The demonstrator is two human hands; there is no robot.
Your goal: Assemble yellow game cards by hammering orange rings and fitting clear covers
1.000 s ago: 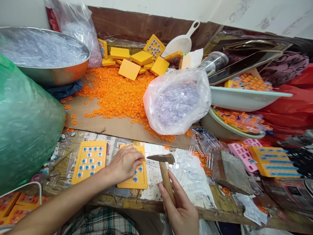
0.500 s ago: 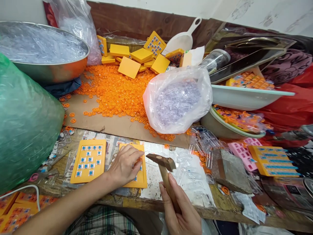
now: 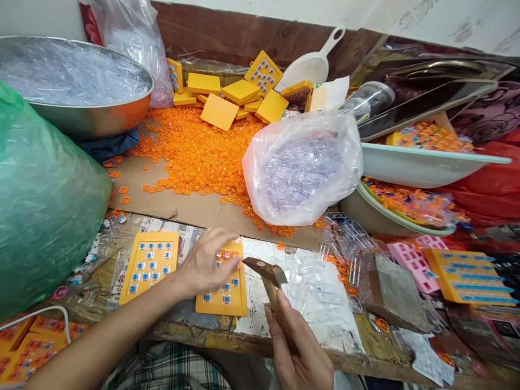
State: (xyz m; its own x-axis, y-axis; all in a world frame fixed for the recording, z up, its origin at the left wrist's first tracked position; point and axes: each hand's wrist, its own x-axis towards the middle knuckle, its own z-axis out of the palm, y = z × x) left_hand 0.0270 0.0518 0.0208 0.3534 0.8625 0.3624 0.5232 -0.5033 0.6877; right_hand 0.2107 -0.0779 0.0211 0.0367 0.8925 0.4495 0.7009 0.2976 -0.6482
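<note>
My left hand rests on a yellow tray near the bench's front edge, with its fingers curled over the tray's upper part, where orange rings and blue pieces sit in pockets. My right hand is wrapped round the wooden handle of a small hammer. The hammer's head hovers just right of the tray's top edge. A second yellow tray with blue pieces lies to the left.
Loose orange rings cover the cardboard behind. A clear bag of clear plastic parts stands mid-bench. A green bag and metal bowl fill the left. Stacked yellow trays, bowls and a wooden block lie around.
The hammer head tipped down toward the tray. My left hand slid up over the tray's top, uncovering its lower pockets.
</note>
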